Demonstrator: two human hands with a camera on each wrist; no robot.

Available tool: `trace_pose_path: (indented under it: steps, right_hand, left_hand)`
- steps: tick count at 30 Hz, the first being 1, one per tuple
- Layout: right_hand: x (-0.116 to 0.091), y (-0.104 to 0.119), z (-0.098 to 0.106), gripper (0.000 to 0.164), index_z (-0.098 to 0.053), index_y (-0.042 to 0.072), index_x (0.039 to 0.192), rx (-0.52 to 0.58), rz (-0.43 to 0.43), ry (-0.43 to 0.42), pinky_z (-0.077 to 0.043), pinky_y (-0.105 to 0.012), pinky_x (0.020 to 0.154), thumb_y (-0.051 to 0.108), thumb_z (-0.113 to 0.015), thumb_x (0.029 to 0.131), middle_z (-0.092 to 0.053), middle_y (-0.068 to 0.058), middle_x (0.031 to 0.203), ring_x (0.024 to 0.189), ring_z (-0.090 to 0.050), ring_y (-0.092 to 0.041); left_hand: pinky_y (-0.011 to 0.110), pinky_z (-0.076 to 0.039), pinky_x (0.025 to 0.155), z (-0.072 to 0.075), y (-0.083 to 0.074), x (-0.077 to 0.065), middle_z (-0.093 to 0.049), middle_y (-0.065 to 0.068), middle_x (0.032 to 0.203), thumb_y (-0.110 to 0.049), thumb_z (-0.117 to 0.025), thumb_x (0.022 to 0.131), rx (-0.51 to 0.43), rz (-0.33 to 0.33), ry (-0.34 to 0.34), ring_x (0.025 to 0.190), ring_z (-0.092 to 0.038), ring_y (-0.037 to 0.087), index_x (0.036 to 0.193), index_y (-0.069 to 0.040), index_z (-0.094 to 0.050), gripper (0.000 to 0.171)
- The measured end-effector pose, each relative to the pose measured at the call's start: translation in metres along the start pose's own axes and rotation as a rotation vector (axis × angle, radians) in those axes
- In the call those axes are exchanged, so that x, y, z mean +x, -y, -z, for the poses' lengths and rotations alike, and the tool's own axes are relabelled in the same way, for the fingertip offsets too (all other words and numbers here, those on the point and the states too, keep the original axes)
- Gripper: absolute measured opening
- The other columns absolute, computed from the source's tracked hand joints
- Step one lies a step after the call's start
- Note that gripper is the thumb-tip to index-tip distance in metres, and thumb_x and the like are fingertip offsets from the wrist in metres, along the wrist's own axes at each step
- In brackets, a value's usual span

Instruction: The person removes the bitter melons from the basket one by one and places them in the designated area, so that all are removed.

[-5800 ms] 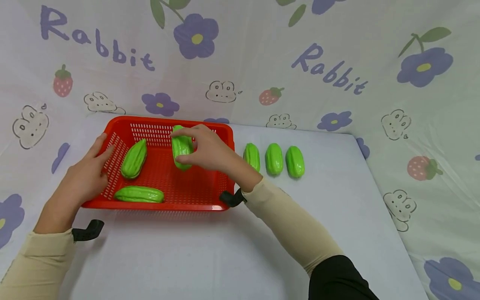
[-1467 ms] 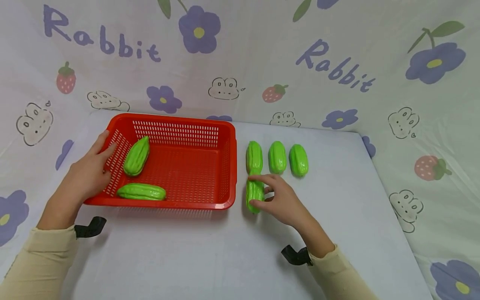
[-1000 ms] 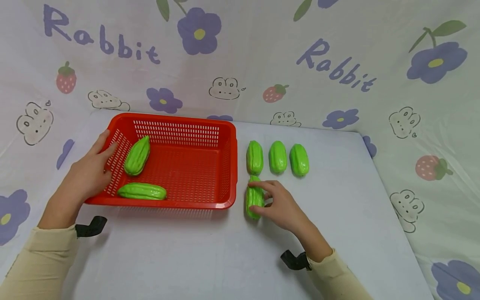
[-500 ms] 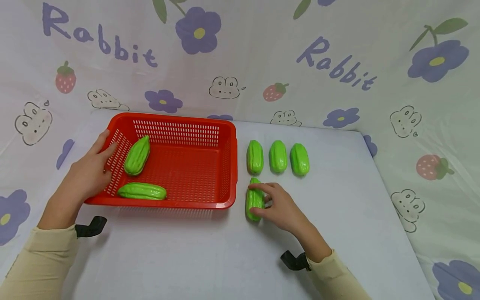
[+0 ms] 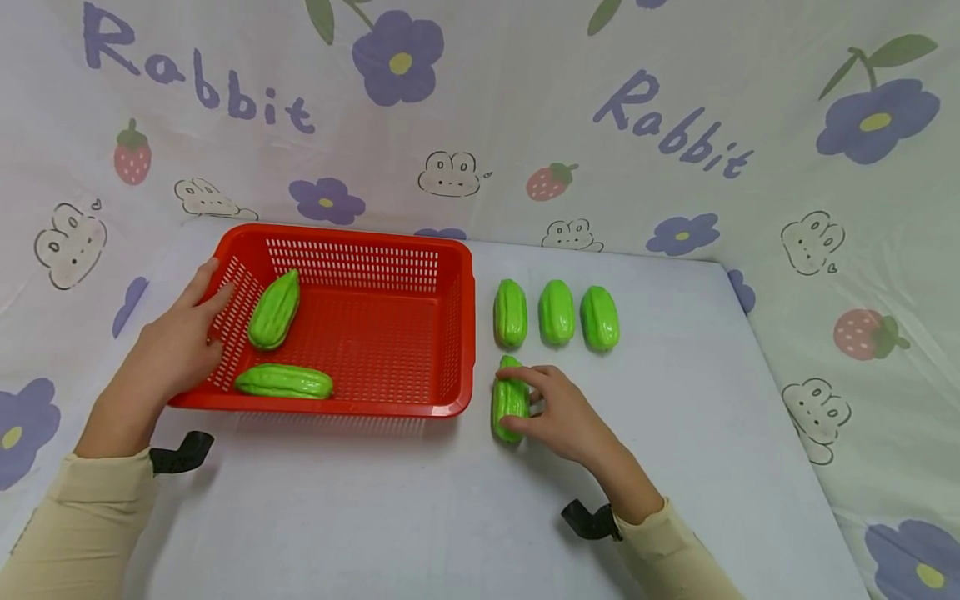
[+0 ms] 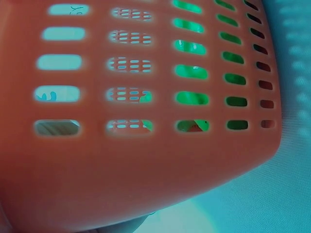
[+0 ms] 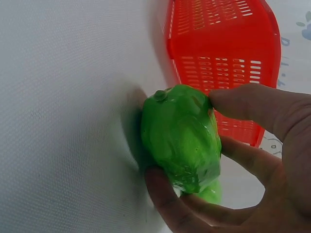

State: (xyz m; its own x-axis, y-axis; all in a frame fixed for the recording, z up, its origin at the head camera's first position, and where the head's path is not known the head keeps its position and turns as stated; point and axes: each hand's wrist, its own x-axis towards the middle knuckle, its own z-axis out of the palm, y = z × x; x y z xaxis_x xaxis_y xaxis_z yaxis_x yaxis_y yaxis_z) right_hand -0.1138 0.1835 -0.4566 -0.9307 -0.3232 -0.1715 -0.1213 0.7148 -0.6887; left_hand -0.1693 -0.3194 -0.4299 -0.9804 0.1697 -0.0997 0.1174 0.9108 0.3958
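Gripped between the thumb and fingers of the right hand, one gourd lies on the white table, just beside the red slotted basket. Two gourds lie inside at the left; three others form a row beyond. The gripped one is glossy, green, ridged lengthwise. Its holding fingers curve; the left hand touches the basket's left end, fingers extended.

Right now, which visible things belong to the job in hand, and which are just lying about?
Likely the job:
red basket
green gourd in the right hand
two gourds in the basket
three gourds beside it

Just surroundings:
white tabletop
rabbit-print backdrop
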Motion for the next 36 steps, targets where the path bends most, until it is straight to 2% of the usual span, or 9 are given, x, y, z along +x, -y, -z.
trace_pose_path:
  steps: [16, 25, 36]
  right_hand:
    - [-0.002, -0.001, 0.001, 0.062, -0.067, 0.021, 0.148, -0.001, 0.005, -0.004, -0.055, -0.038, 0.079, 0.027, -0.087, 0.090, -0.058, -0.016, 0.145, 0.109, -0.063, -0.032]
    - [0.000, 0.003, 0.004, 0.087, -0.046, 0.020, 0.165, 0.021, -0.072, -0.001, -0.060, -0.037, 0.075, 0.031, -0.088, 0.089, -0.055, -0.019, 0.141, 0.113, -0.064, -0.032]
    - [0.003, 0.008, 0.013, 0.089, -0.042, 0.020, 0.167, 0.074, -0.054, -0.036, -0.063, -0.049, 0.093, 0.029, -0.087, 0.091, -0.047, -0.022, 0.155, 0.134, -0.060, -0.040]
  left_hand:
    - [0.070, -0.059, 0.084, 0.001, -0.004, 0.000, 0.009, 0.018, 0.180, 0.005, -0.064, 0.090, -0.012, 0.016, 0.000, 0.139, -0.040, 0.067, 0.167, 0.005, -0.026, 0.086]
    - [0.069, -0.059, 0.084, 0.002, -0.004, 0.001, 0.009, 0.017, 0.180, 0.004, -0.063, 0.090, -0.012, 0.023, 0.006, 0.140, -0.039, 0.067, 0.167, 0.005, -0.026, 0.086]
    - [0.067, -0.061, 0.083, 0.002, -0.003, 0.000, 0.012, 0.015, 0.180, 0.005, -0.062, 0.090, -0.019, 0.031, 0.021, 0.140, -0.039, 0.067, 0.168, 0.004, -0.024, 0.087]
